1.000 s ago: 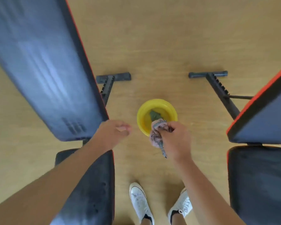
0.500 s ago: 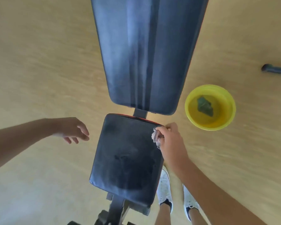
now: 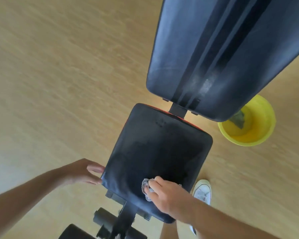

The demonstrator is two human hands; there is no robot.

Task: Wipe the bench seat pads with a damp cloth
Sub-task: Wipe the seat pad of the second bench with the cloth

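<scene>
Right hand [image 3: 169, 197] slid cloth [image 3: 146, 187] to seat pad's [image 3: 159, 152] near edge — left hand [image 3: 84, 171] at side edge.

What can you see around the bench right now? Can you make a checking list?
Surface: black seat pad, dull patches, near end under the cloth.
Job's things: checked cloth pressed on the seat pad; long back pad with pale streaks.
Clutter: yellow bowl on the floor holding liquid and a dark green piece, partly hidden by the back pad.
Grips: right hand flat on the cloth; left hand touching the seat pad's near left corner.
Cables: nothing seen.
Surroundings: light wooden floor; white shoe beside the bench; bench frame below the seat.
</scene>
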